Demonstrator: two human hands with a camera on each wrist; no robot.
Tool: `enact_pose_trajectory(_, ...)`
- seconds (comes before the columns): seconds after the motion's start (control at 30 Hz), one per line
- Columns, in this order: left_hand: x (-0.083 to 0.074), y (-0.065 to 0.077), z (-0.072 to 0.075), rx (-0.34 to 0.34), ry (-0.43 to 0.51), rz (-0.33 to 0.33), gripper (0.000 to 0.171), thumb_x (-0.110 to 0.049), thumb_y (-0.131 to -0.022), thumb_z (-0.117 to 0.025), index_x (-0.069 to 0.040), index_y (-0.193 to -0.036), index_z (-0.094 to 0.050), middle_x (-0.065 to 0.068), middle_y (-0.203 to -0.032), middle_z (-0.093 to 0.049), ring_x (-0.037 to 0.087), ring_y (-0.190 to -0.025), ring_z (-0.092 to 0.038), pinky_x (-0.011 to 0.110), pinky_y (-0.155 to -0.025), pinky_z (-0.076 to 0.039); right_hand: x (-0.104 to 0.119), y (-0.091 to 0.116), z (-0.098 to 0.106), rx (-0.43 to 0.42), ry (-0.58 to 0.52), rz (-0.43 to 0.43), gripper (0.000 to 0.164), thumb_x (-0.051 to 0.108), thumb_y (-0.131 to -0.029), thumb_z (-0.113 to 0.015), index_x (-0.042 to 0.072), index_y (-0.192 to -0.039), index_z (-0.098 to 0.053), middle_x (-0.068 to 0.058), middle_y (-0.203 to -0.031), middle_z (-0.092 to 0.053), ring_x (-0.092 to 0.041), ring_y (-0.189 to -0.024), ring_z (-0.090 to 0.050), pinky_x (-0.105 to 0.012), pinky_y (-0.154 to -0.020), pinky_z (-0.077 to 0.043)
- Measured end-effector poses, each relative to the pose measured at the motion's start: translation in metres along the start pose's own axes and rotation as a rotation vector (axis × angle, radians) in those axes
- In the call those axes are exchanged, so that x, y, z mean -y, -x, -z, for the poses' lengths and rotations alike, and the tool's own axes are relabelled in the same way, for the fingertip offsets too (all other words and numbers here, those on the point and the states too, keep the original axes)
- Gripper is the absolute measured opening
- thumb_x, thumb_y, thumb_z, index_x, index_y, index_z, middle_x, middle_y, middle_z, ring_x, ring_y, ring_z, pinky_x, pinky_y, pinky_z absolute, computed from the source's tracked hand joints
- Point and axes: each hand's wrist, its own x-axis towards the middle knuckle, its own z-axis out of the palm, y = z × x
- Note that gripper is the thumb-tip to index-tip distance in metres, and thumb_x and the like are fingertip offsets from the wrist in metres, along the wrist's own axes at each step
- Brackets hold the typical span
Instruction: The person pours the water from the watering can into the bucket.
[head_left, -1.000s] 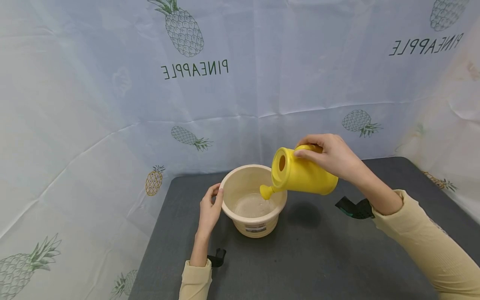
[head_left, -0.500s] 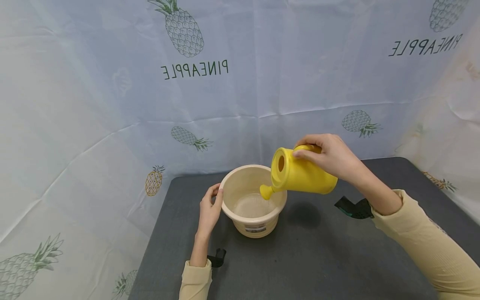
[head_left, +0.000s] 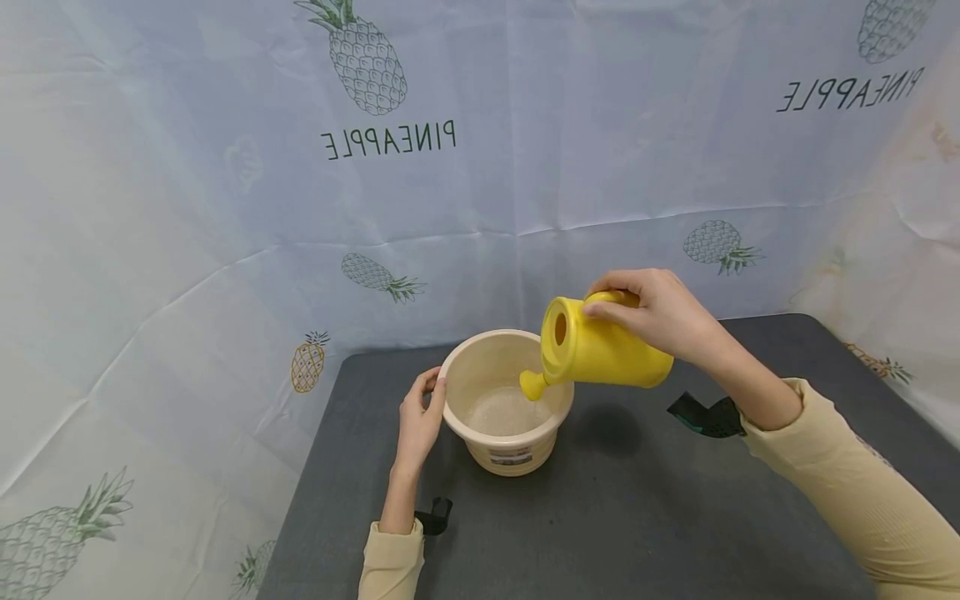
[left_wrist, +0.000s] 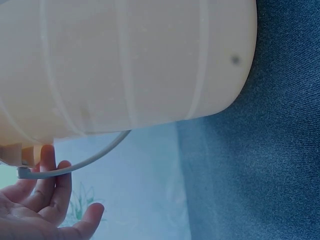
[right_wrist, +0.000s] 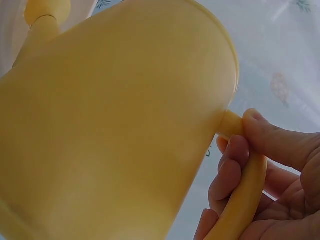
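A yellow watering can (head_left: pixel 618 350) hangs tilted in the air, its spout head (head_left: pixel 533 385) lowered inside the rim of a cream plastic bucket (head_left: pixel 510 458). My right hand (head_left: pixel 663 312) grips the can's curved handle (right_wrist: pixel 250 195), with fingers and thumb wrapped round it. Rippled water (head_left: pixel 504 412) covers the bucket's bottom, and a faint trickle seems to fall from the spout. My left hand (head_left: pixel 420 417) holds the bucket's left rim. In the left wrist view, its fingers (left_wrist: pixel 61 197) lie by the rim and the thin grey bail handle (left_wrist: pixel 100 154); the thumb is hidden there.
The bucket stands on a dark grey cloth-covered table (head_left: pixel 600 525). A white curtain (head_left: pixel 600 167) printed with pineapples hangs close behind the table and along both sides. Black wrist straps (head_left: pixel 708 417) show at both wrists.
The watering can and right hand have shifted very slightly left. Ripples on the water have changed. My left hand and the bucket stay put.
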Motion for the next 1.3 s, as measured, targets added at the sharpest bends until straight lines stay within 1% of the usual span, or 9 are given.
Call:
enact_pose_trajectory(0.23, 0.037, -0.009, -0.003, -0.01, -0.017, -0.014, 0.034, -0.026, -0.092, -0.048, -0.008, -0.12, -0.052, 0.013, -0.1, -0.06, 0.022, -0.101, -0.049, 0.054, -0.092, -0.027, 0.001, 0.0, -0.001, 0.004, 0.009, -0.005, 0.021, 0.028, -0.084, -0.06, 0.01, -0.092, -0.066, -0.002, -0.082, -0.062, -0.016, -0.073, -0.049, -0.034, -0.067, -0.04)
enact_pose_trajectory(0.37, 0.037, -0.009, -0.003, -0.015, -0.025, -0.015, 0.034, -0.029, -0.092, -0.048, -0.01, -0.12, -0.052, 0.011, -0.099, -0.06, 0.02, -0.1, -0.05, 0.053, -0.092, -0.028, 0.002, -0.001, -0.001, 0.007, 0.015, -0.003, 0.021, 0.029, -0.084, -0.06, 0.01, -0.092, -0.066, -0.002, -0.083, -0.062, -0.017, -0.073, -0.049, -0.034, -0.067, -0.04)
enact_pose_trajectory(0.53, 0.033, -0.009, -0.002, 0.0, -0.003, 0.0, 0.034, -0.025, -0.091, -0.049, -0.008, -0.121, -0.052, 0.014, -0.099, -0.06, 0.023, -0.099, -0.049, 0.054, -0.092, -0.027, 0.003, -0.001, -0.001, 0.007, 0.019, -0.001, 0.021, 0.029, -0.084, -0.06, 0.01, -0.092, -0.066, -0.002, -0.083, -0.062, -0.017, -0.074, -0.05, -0.034, -0.068, -0.04)
enact_pose_trajectory(0.63, 0.02, -0.005, -0.001, 0.005, 0.008, -0.007, 0.033, -0.018, -0.092, -0.048, -0.001, -0.121, -0.051, 0.02, -0.099, -0.059, 0.028, -0.099, -0.049, 0.056, -0.092, -0.026, 0.003, -0.001, -0.001, 0.007, 0.021, 0.002, 0.02, 0.029, -0.084, -0.06, 0.011, -0.091, -0.066, -0.002, -0.083, -0.062, -0.016, -0.074, -0.05, -0.034, -0.068, -0.04)
enact_pose_trajectory(0.77, 0.002, -0.001, 0.0, 0.005, 0.002, -0.009, 0.032, -0.012, -0.092, -0.047, 0.004, -0.12, -0.049, 0.024, -0.099, -0.057, 0.031, -0.1, -0.048, 0.056, -0.092, -0.026, 0.003, -0.001, -0.001, 0.008, 0.026, 0.009, 0.02, 0.029, -0.084, -0.061, 0.011, -0.091, -0.066, -0.002, -0.083, -0.062, -0.016, -0.074, -0.05, -0.034, -0.068, -0.04)
enact_pose_trajectory(0.93, -0.002, 0.001, 0.0, 0.004, -0.002, 0.003, 0.032, -0.013, -0.093, -0.047, 0.004, -0.12, -0.049, 0.024, -0.1, -0.057, 0.03, -0.1, -0.048, 0.055, -0.093, -0.026, 0.004, -0.001, -0.001, 0.01, 0.031, 0.011, 0.018, 0.027, -0.084, -0.061, 0.011, -0.09, -0.066, -0.001, -0.083, -0.062, -0.016, -0.074, -0.051, -0.034, -0.068, -0.04)
enact_pose_trajectory(1.13, -0.002, 0.0, 0.0, 0.001, 0.004, 0.004, 0.032, -0.012, -0.092, -0.047, 0.004, -0.12, -0.049, 0.025, -0.1, -0.057, 0.031, -0.098, -0.048, 0.055, -0.091, -0.028, 0.004, -0.002, 0.0, 0.018, 0.041, 0.006, 0.02, 0.029, -0.084, -0.06, 0.011, -0.091, -0.066, -0.002, -0.084, -0.062, -0.016, -0.074, -0.051, -0.034, -0.068, -0.04)
enact_pose_trajectory(1.3, -0.001, 0.0, 0.0, -0.004, 0.004, 0.0, 0.031, -0.012, -0.092, -0.048, 0.004, -0.119, -0.05, 0.025, -0.1, -0.057, 0.031, -0.1, -0.048, 0.056, -0.091, -0.027, 0.004, -0.003, -0.001, 0.026, 0.046, 0.006, 0.02, 0.029, -0.084, -0.06, 0.011, -0.091, -0.066, -0.002, -0.084, -0.062, -0.017, -0.074, -0.05, -0.034, -0.067, -0.04)
